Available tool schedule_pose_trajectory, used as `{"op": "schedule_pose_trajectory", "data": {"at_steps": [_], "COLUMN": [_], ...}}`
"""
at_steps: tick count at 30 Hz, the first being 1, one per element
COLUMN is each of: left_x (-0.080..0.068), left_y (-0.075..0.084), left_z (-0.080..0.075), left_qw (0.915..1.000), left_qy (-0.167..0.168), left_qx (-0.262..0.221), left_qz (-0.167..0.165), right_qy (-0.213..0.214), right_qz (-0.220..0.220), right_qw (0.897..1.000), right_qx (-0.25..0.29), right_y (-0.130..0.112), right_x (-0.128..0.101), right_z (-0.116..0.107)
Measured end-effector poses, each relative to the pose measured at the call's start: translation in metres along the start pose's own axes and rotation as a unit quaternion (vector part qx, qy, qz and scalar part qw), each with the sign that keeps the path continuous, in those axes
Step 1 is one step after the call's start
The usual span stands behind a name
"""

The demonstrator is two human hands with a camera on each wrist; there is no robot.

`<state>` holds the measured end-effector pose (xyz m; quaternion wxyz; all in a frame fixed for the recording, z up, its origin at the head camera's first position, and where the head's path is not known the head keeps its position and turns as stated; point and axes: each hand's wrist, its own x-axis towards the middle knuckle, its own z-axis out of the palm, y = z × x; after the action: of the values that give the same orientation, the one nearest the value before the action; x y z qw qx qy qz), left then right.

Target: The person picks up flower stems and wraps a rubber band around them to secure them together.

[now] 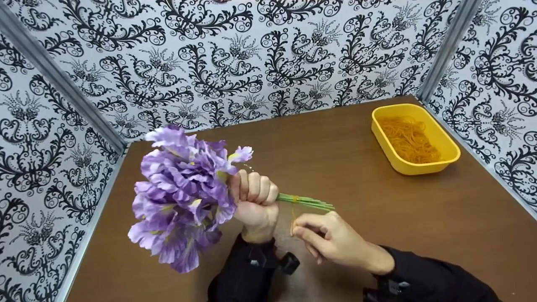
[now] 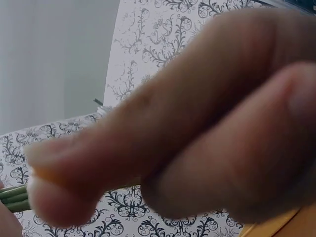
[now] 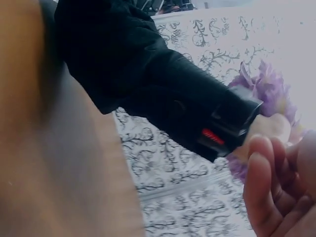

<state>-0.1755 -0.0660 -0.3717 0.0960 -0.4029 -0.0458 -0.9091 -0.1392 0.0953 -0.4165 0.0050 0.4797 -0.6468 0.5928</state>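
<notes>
- Nearest me, my right hand (image 1: 331,239) pinches a yellow rubber band (image 1: 292,218) that is looped around the green stems (image 1: 306,201).
- Just beside it, my left hand (image 1: 255,201) is clenched around the purple flower bunch (image 1: 184,195), holding it above the brown worktop (image 1: 356,176).
- Farther right, a yellow tray (image 1: 413,138) of rubber bands sits near the patterned wall.

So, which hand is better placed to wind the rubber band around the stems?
Probably the right hand: it already pinches the rubber band looped on the stems, while the left hand grips the bouquet.
</notes>
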Motion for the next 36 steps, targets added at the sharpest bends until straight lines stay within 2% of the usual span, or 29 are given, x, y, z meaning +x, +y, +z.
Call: {"op": "schedule_pose_trajectory", "data": {"at_steps": [3,9,14,19,24,27,32,36], "left_x": [-0.001,-0.005,-0.005,-0.006,-0.006,-0.004,-0.002,-0.001], "left_y": [-0.001,-0.006,-0.006,-0.004,-0.002,-0.001,0.001,0.003], "left_z": [-0.004,-0.009,-0.01,-0.011,-0.009,-0.007,-0.003,-0.004], "left_qw": [0.9995,0.9945,0.9934,0.9929,0.9935,0.9946,0.996,0.9962], "left_qy": [-0.019,-0.061,-0.071,-0.081,-0.078,-0.064,-0.019,-0.006], "left_qx": [0.027,0.079,0.08,0.052,0.02,0.015,0.008,-0.002], "left_qz": [-0.003,-0.032,-0.04,-0.069,-0.081,-0.08,-0.088,-0.086], "right_qy": [0.008,0.024,0.025,0.029,0.025,0.01,-0.016,-0.035], "right_qz": [-0.037,-0.077,-0.085,-0.106,-0.083,-0.069,-0.047,-0.022], "right_qw": [0.997,0.969,0.963,0.959,0.957,0.955,0.95,0.943], "right_qx": [-0.074,-0.235,-0.253,-0.261,-0.276,-0.287,-0.309,-0.331], "right_y": [-0.006,-0.012,-0.024,-0.029,-0.035,-0.038,-0.043,-0.044], "right_x": [0.002,-0.002,0.0,0.001,0.001,0.0,-0.002,-0.004], "right_z": [-0.005,-0.021,-0.035,-0.051,-0.066,-0.074,-0.083,-0.086]}}
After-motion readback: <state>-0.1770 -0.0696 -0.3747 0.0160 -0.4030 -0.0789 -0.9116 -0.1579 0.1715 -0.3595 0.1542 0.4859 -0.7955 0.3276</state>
